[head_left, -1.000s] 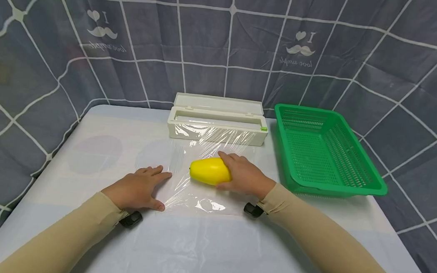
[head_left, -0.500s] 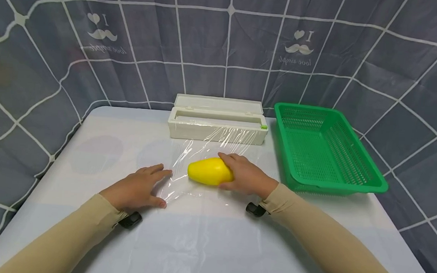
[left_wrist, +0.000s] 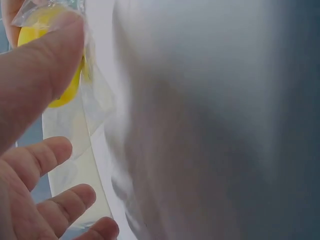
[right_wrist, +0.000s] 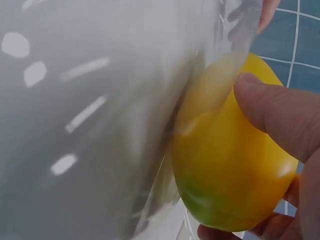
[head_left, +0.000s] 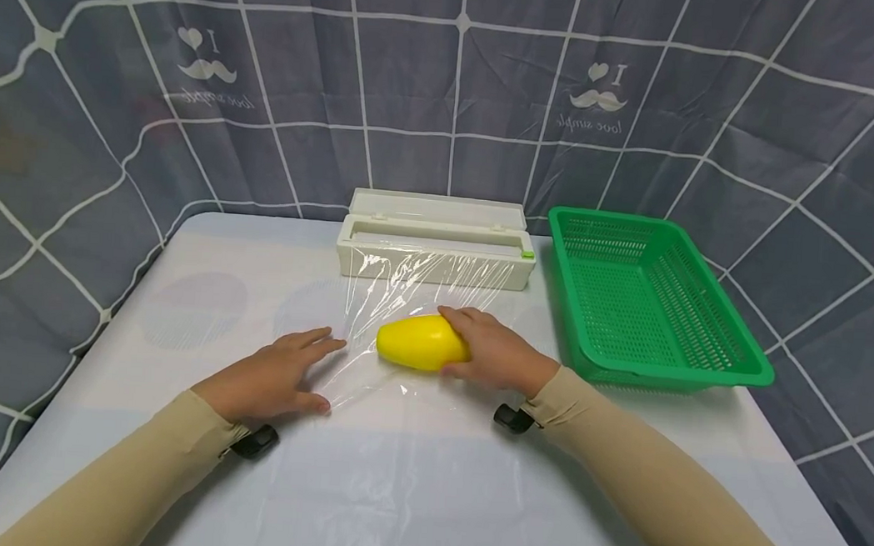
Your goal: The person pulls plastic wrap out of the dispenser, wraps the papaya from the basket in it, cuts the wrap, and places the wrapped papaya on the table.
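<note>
Table point(head_left: 170, 457): white top, grey checked curtain point(head_left: 78, 117) hung around it on three sides. A green slotted basket point(head_left: 701, 374) sits at your right, well clear of both hands. The white cling-film dispenser point(head_left: 435, 264) stands at the far middle, lid raised, with a sheet of cling film point(head_left: 399, 283) drawn out of it toward you and lying across the table.

Yellow mango point(head_left: 419, 342): it lies on the film at the table's middle, near the dispenser and between your two hands. Long axis runs left-right, roughly parallel to the dispenser. The rounded free end points to your left; the other end is covered by your right hand. In the right wrist view the mango point(right_wrist: 235, 165) shows a green tinge at one end, and film lies against its side.

Right hand point(head_left: 496, 352): forearm comes in from the lower right, palm down, fingers and thumb curled round the mango's right end and gripping it.

Left hand point(head_left: 268, 380): palm down, flat on the table just left of the mango, fingers straight and spread, tips resting on the film's left edge; it grips nothing. In the left wrist view its fingers point(left_wrist: 35, 160) lie relaxed beside the film, with the mango point(left_wrist: 67, 90) just past them.
</note>
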`<state>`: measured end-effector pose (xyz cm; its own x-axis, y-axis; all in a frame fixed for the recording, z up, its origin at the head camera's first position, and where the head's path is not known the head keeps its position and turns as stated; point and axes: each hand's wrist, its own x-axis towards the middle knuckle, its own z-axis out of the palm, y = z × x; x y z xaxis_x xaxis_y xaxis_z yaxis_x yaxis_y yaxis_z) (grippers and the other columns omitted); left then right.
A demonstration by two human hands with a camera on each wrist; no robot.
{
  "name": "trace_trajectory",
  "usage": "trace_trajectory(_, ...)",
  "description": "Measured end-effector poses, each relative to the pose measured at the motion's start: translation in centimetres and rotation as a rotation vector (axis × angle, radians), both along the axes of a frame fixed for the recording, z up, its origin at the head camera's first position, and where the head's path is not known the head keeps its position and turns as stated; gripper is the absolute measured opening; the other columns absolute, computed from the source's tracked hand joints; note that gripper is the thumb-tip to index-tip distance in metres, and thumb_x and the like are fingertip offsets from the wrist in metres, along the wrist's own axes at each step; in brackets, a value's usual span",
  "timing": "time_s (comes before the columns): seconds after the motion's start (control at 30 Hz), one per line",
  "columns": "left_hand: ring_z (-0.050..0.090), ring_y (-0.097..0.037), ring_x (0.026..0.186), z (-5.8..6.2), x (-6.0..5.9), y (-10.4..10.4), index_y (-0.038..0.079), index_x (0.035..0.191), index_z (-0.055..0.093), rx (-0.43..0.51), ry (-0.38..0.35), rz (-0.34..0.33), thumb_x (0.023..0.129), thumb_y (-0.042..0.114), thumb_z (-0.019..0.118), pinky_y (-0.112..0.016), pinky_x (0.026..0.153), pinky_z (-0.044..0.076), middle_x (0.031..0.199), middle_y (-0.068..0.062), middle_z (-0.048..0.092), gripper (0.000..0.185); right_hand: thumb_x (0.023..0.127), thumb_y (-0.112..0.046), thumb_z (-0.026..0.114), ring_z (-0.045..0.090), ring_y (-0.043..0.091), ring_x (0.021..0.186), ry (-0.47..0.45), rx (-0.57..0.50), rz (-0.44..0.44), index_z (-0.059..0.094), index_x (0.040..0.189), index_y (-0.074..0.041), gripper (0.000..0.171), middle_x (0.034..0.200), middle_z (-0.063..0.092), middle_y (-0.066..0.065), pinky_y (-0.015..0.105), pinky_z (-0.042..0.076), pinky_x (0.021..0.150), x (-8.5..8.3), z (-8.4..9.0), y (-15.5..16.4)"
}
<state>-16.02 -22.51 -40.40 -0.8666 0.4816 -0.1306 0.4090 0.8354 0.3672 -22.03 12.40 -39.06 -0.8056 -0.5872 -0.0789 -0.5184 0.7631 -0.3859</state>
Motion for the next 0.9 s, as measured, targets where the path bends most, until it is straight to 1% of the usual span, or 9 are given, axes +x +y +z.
trace_trajectory(0.13, 0.04, -0.051, 0.149, 0.0, 0.1, 0.0, 0.02, 0.16, 0.043, 0.012, 0.018, -0.012, 0.082, 0.044, 0.089, -0.071, 0.115, 0.039, 0.166, -0.023, 0.037, 0.093, 0.092, -0.037, 0.083, 0.05, 0.034, 0.142, 0.006, 0.004, 0.002, 0.032, 0.166, -0.012, 0.093, 0.158, 0.048, 0.016, 0.049, 0.045, 0.12, -0.1, 0.0, 0.1)
trace_trajectory(0.33, 0.041, -0.05, 0.148, 0.2, 0.2, -0.1, 0.017, 0.157, 0.047, 0.037, 0.085, -0.03, 0.078, 0.042, 0.093, -0.07, 0.115, 0.039, 0.165, -0.022, 0.039, 0.095, 0.093, -0.035, 0.081, 0.051, 0.034, 0.141, 0.004, 0.0, 0.002, 0.032, 0.165, -0.011, 0.091, 0.156, 0.049, 0.016, 0.049, 0.044, 0.12, -0.1, 0.2, 0.2)
trace_trajectory(0.4, 0.042, -0.049, 0.148, 0.3, 0.1, -0.1, 0.016, 0.155, 0.049, 0.047, 0.104, -0.034, 0.078, 0.041, 0.093, -0.069, 0.115, 0.039, 0.164, -0.02, 0.041, 0.092, 0.093, -0.035, 0.081, 0.051, 0.034, 0.141, 0.003, 0.001, 0.002, 0.032, 0.165, -0.01, 0.09, 0.156, 0.049, 0.016, 0.049, 0.044, 0.12, 0.0, 0.3, 0.2)
trace_trajectory(0.53, 0.044, -0.044, 0.148, 0.7, 0.2, -0.1, 0.016, 0.149, 0.056, 0.074, 0.124, -0.046, 0.08, 0.036, 0.093, -0.067, 0.117, 0.039, 0.163, -0.016, 0.045, 0.082, 0.093, -0.035, 0.081, 0.051, 0.035, 0.141, 0.011, 0.001, 0.005, 0.033, 0.165, -0.009, 0.09, 0.157, 0.049, 0.017, 0.049, 0.044, 0.12, 0.0, 0.4, 0.3)
trace_trajectory(0.7, 0.05, -0.038, 0.145, 1.0, 0.3, 0.1, 0.014, 0.137, 0.066, 0.086, 0.138, -0.086, 0.082, 0.03, 0.091, -0.061, 0.118, 0.041, 0.157, -0.011, 0.055, 0.063, 0.093, -0.036, 0.082, 0.046, 0.036, 0.147, 0.007, -0.003, -0.007, 0.032, 0.165, -0.01, 0.091, 0.162, 0.044, 0.016, 0.05, 0.041, 0.123, 0.0, 0.4, 0.4)
trace_trajectory(0.8, 0.057, -0.034, 0.139, 1.1, 0.3, 0.4, 0.014, 0.13, 0.071, 0.094, 0.144, -0.135, 0.082, 0.028, 0.091, -0.057, 0.115, 0.046, 0.149, -0.009, 0.062, 0.054, 0.093, -0.036, 0.082, 0.044, 0.035, 0.149, 0.006, -0.002, -0.015, 0.032, 0.166, -0.011, 0.092, 0.164, 0.042, 0.014, 0.05, 0.04, 0.124, 0.0, 0.4, 0.5)
trace_trajectory(0.9, 0.065, -0.028, 0.128, 1.1, 0.5, 0.8, 0.015, 0.121, 0.073, 0.107, 0.136, -0.192, 0.08, 0.026, 0.092, -0.05, 0.109, 0.051, 0.137, -0.003, 0.069, 0.046, 0.092, -0.037, 0.082, 0.044, 0.035, 0.149, 0.014, 0.0, -0.022, 0.032, 0.166, -0.011, 0.093, 0.164, 0.042, 0.014, 0.05, 0.041, 0.123, 0.3, 0.7, 0.7)
